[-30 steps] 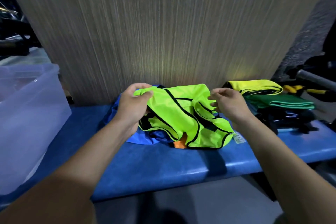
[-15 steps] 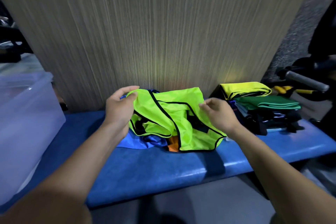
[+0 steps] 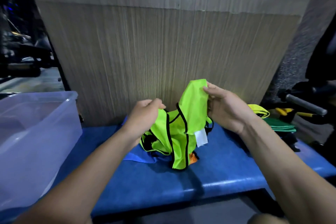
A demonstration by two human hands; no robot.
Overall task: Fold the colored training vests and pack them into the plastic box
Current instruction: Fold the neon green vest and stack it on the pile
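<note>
At the far left a clear plastic box (image 3: 36, 132) is seen on the blue bench (image 3: 209, 174), its near side cut off by the frame edge. Bare bench surface is left between the box and the left forearm. The left hand (image 3: 144, 114) is reached forward, back upward, with its fingers curled over a gathered edge of the neon green vest (image 3: 177, 132). The vest is held raised over the bench's middle, its long axis running from the upper right down toward the near edge, its lower end resting on a blue vest (image 3: 140, 158) and an orange one (image 3: 192, 159). A white label (image 3: 201, 137) hangs from it. The right hand (image 3: 227, 111) is held higher, pinching the vest's top corner between thumb and fingers. Folded yellow (image 3: 259, 112) and green vests (image 3: 281, 126) are stacked at the bench's right end.
</note>
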